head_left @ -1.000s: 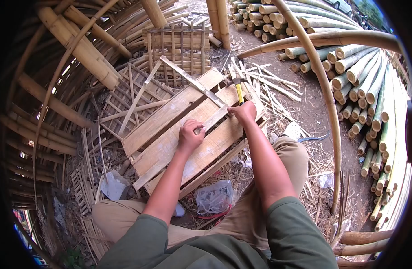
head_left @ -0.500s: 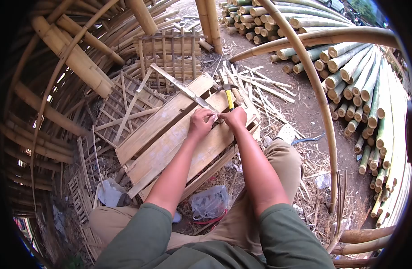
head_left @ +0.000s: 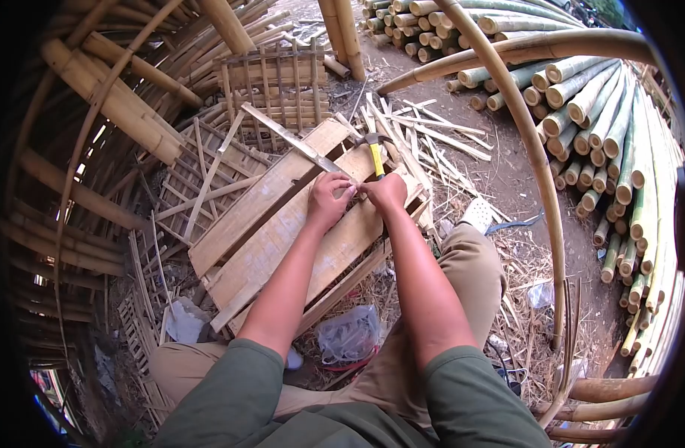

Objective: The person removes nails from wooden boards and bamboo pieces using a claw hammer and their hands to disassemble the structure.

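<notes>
My left hand (head_left: 329, 200) is closed, thumb and fingertips pinched together above a low bench of wooden planks (head_left: 257, 257). Whatever lies between those fingertips is too small to make out. My right hand (head_left: 386, 193) meets it at the fingertips and is closed around a claw hammer (head_left: 376, 155) with a yellow handle. The hammer's dark metal head points away from me, over the far end of the bench. A split bamboo strip (head_left: 277, 133) slants across the planks, its near end reaching my left fingers.
Cut bamboo poles (head_left: 581, 112) are stacked at the right. Thin bamboo slats (head_left: 439, 142) litter the ground beyond the bench. Woven bamboo panels (head_left: 271, 86) stand at the back left. A curved bamboo pole (head_left: 523, 112) arches on my right. A plastic bag (head_left: 348, 334) lies between my legs.
My hands stay together at nearly the same spot, the right one shifted slightly left with the hammer. The whole view has moved a little.
</notes>
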`<move>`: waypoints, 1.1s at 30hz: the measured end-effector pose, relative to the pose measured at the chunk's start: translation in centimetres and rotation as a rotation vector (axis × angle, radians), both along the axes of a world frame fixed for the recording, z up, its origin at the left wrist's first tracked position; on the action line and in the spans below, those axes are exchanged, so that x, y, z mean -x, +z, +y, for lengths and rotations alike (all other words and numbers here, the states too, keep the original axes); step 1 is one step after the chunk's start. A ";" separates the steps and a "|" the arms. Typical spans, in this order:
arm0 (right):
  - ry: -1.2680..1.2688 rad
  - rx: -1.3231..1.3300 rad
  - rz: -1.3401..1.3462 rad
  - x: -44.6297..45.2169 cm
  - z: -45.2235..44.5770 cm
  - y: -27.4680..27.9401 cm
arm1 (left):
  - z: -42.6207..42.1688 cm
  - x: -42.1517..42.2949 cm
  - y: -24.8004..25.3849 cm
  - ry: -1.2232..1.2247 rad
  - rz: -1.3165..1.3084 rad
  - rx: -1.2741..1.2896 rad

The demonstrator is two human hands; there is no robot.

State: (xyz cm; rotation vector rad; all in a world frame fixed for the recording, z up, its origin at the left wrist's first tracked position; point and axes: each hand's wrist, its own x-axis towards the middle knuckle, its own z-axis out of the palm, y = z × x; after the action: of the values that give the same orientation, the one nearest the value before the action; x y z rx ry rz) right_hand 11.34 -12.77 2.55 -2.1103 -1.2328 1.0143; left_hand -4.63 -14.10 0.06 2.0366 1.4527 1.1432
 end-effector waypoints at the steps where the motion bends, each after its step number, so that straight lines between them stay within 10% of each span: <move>1: -0.008 -0.005 0.002 0.0 0.0 0.0 | 0.0 0.0 0.0 0.000 0.000 0.001; 33: 0.349 -0.424 -0.241 -4.4 -10.2 4.3 | 0.0 0.1 -0.6 0.025 0.046 -0.132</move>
State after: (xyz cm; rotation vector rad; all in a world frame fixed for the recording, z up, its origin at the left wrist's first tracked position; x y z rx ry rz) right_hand 15.70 -22.94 6.84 -1.7549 -1.8013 0.5662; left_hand -4.72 -14.06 -0.56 2.1521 1.4629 1.2405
